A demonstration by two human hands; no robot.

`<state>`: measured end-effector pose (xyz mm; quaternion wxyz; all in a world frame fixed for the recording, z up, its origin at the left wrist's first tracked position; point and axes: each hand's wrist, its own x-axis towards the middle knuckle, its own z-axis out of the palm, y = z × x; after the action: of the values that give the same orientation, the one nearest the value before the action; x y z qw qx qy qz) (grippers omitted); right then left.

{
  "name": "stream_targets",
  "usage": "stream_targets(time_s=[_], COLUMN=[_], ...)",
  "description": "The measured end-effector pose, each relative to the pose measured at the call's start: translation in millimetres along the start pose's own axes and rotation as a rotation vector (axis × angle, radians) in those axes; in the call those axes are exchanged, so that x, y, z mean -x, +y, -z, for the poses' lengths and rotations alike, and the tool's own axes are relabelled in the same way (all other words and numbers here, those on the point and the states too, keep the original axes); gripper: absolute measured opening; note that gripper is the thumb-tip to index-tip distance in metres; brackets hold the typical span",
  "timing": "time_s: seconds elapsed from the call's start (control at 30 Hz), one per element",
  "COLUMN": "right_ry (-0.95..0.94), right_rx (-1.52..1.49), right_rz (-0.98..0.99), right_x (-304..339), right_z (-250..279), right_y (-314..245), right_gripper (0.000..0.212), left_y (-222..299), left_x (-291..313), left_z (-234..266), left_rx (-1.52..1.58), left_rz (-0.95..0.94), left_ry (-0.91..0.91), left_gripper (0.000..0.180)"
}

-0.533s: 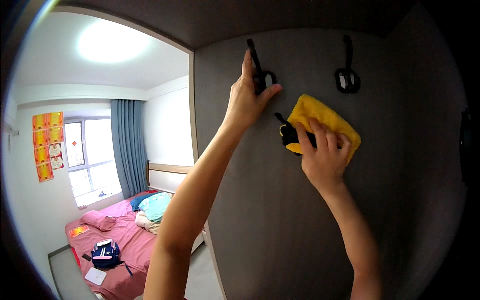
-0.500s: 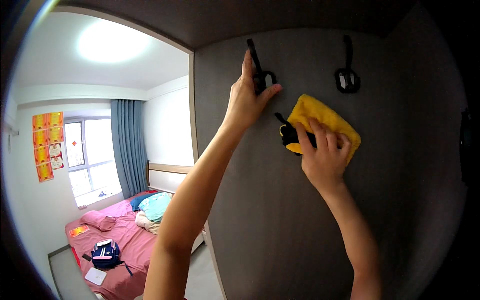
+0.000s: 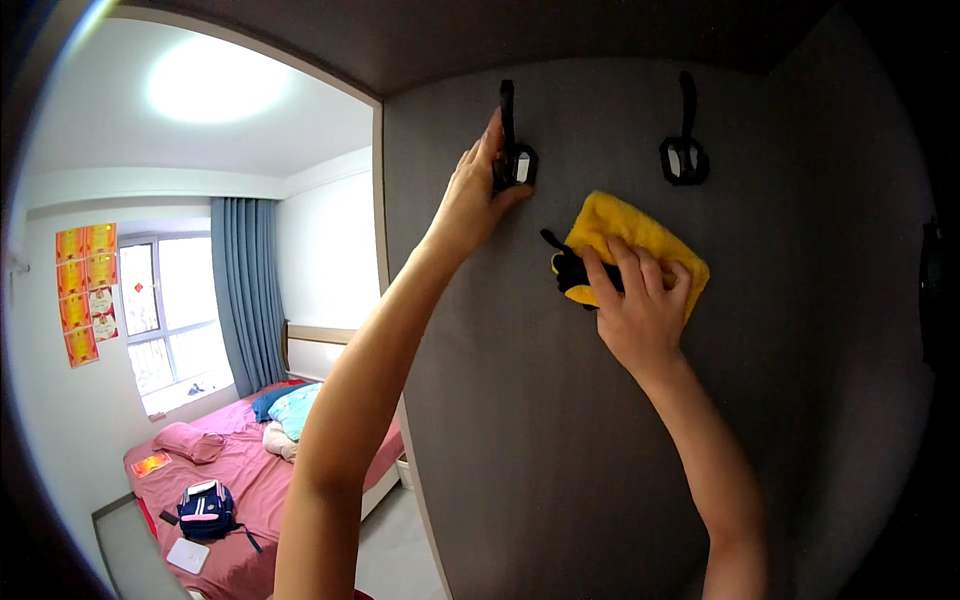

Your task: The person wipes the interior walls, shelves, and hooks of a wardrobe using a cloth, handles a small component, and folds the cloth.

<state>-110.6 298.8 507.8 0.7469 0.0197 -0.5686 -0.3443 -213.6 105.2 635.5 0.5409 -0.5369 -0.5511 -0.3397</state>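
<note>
My left hand (image 3: 468, 205) is raised against a dark panel (image 3: 540, 420), its fingers stretched up along the left side of a black hook (image 3: 523, 168). The thumb lies apart from them, just under the hook's base. Lower and to the right, my right hand (image 3: 640, 320) has its bent fingers on a fluffy yellow hand towel (image 3: 628, 222), holding it up against the panel. The towel has a black part and a small black loop at its left end. Its underside is hidden. A second black hook (image 3: 684, 160) is fixed higher up on the right.
The panel's pale edge (image 3: 378, 190) stands at left. Beyond it are a bed with pink sheets (image 3: 240, 450), a dark blue backpack (image 3: 207, 510), a white flat object (image 3: 188, 555), a blue curtain (image 3: 245, 300) and a window (image 3: 180, 290). A dark board (image 3: 600, 25) runs overhead.
My left thumb has slid down and left, off the hook's lower part. The view has shifted slightly. My right hand stays on the towel.
</note>
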Motion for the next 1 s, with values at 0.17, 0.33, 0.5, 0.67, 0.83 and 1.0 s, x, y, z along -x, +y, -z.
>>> stream_targets(time_s=[0.17, 0.33, 0.5, 0.67, 0.83, 1.0], right_ry=[-0.007, 0.027, 0.007, 0.003, 0.011, 0.006], right_rx=[0.006, 0.000, 0.002, 0.019, 0.040, 0.026], right_rz=[0.000, -0.008, -0.013, -0.015, -0.021, -0.016], right_x=[1, 4, 2, 0, 0, -4], right_z=[-1, -4, 1, -1, 0, 5], right_y=[-2, -2, -2, -6, -7, -6], right_gripper=[0.047, 0.046, 0.044, 0.043, 0.041, 0.038], left_y=[-8, -2, 15, 3, 1, -4], left_x=[-5, 1, 5, 6, 6, 1], left_z=[9, 2, -4, -5, -2, 2], left_rx=[-0.013, -0.017, 0.001, -0.001, 0.099, 0.116], left_rz=[-0.020, 0.034, 0.024, -0.006, 0.045, -0.039], left_ry=[-0.098, -0.014, 0.084, 0.090, 0.011, -0.017], left_gripper=[0.093, 0.093, 0.094, 0.095, 0.098, 0.098])
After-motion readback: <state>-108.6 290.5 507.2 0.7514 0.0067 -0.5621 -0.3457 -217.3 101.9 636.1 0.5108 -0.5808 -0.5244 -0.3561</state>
